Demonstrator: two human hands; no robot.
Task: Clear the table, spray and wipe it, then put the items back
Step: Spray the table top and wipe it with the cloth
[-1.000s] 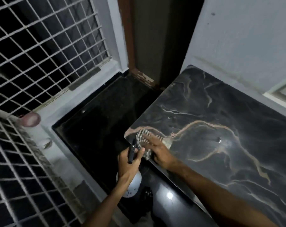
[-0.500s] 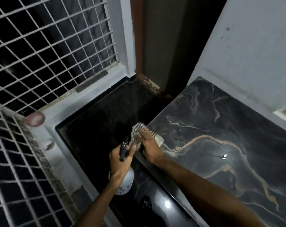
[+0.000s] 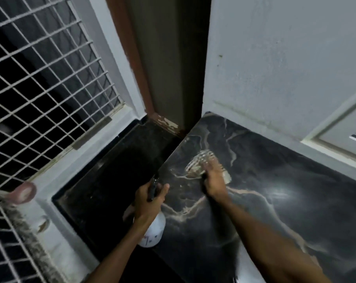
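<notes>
The left hand [image 3: 150,201] has its grip curled round the black top of a white spray bottle [image 3: 153,231]; its inside cannot be seen. The right hand [image 3: 213,181] presses a striped cloth [image 3: 200,163] on the dark marble worktop [image 3: 295,170]. Blur hides whether that grip is flat or curled.

Head view, steeply downward, close above table [image 3: 295,201]

Person, arms only in view. Left hand [image 3: 151,202] and right hand [image 3: 214,181] bare. Left forearm [image 3: 120,250] and right forearm [image 3: 275,240] bare as far as the frame edge, the skin unmarked. Right hand's outline smeared by blur, fingers not separable; left hand sharper, knuckles distinct.
</notes>
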